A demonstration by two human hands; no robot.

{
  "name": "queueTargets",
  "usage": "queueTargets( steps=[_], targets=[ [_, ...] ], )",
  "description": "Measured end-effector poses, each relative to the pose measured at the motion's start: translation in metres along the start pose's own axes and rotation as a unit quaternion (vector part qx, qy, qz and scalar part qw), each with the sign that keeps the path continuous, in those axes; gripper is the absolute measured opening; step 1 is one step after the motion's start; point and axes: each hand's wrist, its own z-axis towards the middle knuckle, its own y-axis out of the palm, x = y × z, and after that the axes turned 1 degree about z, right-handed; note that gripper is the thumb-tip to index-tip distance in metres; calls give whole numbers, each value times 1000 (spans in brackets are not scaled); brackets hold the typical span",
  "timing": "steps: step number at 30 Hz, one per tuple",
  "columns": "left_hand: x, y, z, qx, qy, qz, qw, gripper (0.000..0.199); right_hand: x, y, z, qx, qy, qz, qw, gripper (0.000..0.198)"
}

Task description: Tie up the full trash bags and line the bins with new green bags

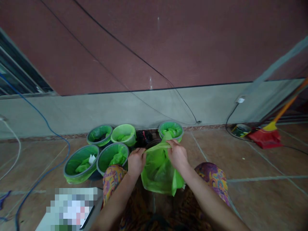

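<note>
A thin green plastic bag (157, 170) hangs between my hands, its top edge stretched from one to the other. My left hand (136, 162) is closed on the left end of that edge. On the other side, my right hand (177, 154) pinches the right end, with a bunched tip of the bag sticking up beside it. Behind the bag, the dark rim of a round container (153, 143) shows in part; the bag hides the rest. A bin lined with green plastic (176, 138) stands just beyond my right hand.
Several bins with green liners stand at the left, among them a grey-rimmed one (69, 173) and a light green one (112, 134). A black bundle (144, 137) lies by the wall. Right: a red dustpan (267, 138), a broom (270, 125). A blue hose (44, 173) crosses the floor.
</note>
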Motion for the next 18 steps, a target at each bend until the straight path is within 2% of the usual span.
queueTargets(
  steps=[3, 6, 10, 13, 15, 18],
  targets=[
    [-14, -4, 2, 86, -37, -16, 995, 25, 13, -1, -4, -23, 6, -45, 999, 39],
    [-26, -9, 6, 132, -43, -7, 990, 28, 28, -1, -6, -39, 26, -81, 996, 37],
    [-29, -13, 12, 143, -58, -5, 988, 27, 41, 0, -5, -18, 31, -88, 995, 38],
    [-27, -14, 15, 153, -79, -25, 985, 29, 48, 10, -16, -15, 29, -86, 996, 57],
    [-26, -14, 14, 157, -93, -36, 983, 32, 57, 24, -33, -43, 54, -95, 993, 64],
    [-32, -14, 11, 142, -108, -50, 983, 36, 78, 44, -60, -114, 106, -111, 982, 45]
  ],
)
